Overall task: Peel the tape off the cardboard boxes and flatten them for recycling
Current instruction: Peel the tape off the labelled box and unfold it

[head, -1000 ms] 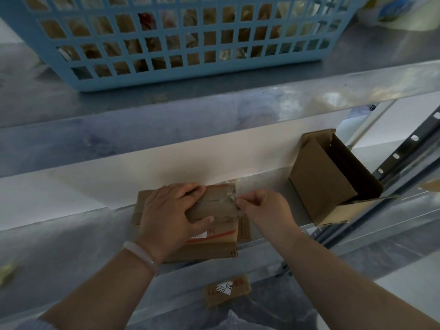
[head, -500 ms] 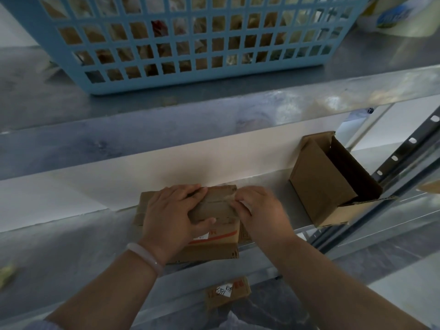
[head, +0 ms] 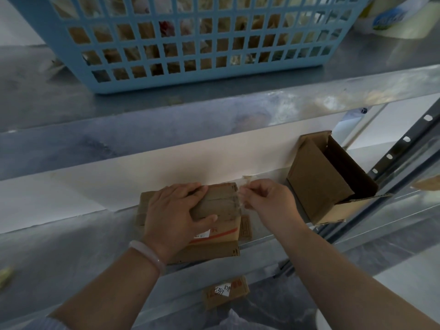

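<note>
Fingers [head: 188, 188] of left hand [head: 173, 215] curl round flattened box [head: 221, 204]; right hand [head: 269, 201] pinches tape [head: 241, 200] at its 3 o'clock edge; open box [head: 319, 184] stands apart.

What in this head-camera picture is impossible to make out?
Blue basket contents: only scraps show through its lattice, and the frame cuts off its top.
Printed label below the taped box: mostly covered by the left hand.
Tape pinched by the right hand: clear and blurred, length unclear.
Open box interior: too dark.
White container: cut off by the top edge.
</note>
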### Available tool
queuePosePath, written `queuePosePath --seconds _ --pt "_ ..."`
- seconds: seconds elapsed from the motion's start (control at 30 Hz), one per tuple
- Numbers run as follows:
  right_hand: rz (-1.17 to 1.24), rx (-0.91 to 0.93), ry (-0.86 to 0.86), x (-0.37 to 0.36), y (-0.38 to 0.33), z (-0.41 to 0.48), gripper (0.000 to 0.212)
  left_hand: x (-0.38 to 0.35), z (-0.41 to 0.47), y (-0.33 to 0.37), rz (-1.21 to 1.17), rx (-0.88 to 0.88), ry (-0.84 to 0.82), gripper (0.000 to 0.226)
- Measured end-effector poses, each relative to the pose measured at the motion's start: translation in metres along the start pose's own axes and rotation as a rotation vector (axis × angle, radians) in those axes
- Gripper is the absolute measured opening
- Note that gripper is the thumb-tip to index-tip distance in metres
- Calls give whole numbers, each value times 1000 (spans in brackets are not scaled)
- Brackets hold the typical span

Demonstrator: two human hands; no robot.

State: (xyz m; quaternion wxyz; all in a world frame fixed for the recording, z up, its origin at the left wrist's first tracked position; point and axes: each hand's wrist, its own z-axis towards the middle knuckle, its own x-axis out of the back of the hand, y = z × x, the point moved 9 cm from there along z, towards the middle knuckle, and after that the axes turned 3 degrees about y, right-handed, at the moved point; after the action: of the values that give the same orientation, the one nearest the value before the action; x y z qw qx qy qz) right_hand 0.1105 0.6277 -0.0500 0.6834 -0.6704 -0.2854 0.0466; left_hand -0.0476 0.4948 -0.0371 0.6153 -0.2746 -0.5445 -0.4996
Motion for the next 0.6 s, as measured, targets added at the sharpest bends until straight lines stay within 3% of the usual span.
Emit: queuePosePath --seconds 0.13,0.4,0.6 --pt "78 -35 -39 -5 -3 0 5 -1 1 0 7 -9 3 75" --pt "86 -93 -145 -5 -5 -7 26 2 0 1 11 -16 26 74" --pt "120 -148 -165 12 6 -13 25 0 1 0 9 -2 5 76"
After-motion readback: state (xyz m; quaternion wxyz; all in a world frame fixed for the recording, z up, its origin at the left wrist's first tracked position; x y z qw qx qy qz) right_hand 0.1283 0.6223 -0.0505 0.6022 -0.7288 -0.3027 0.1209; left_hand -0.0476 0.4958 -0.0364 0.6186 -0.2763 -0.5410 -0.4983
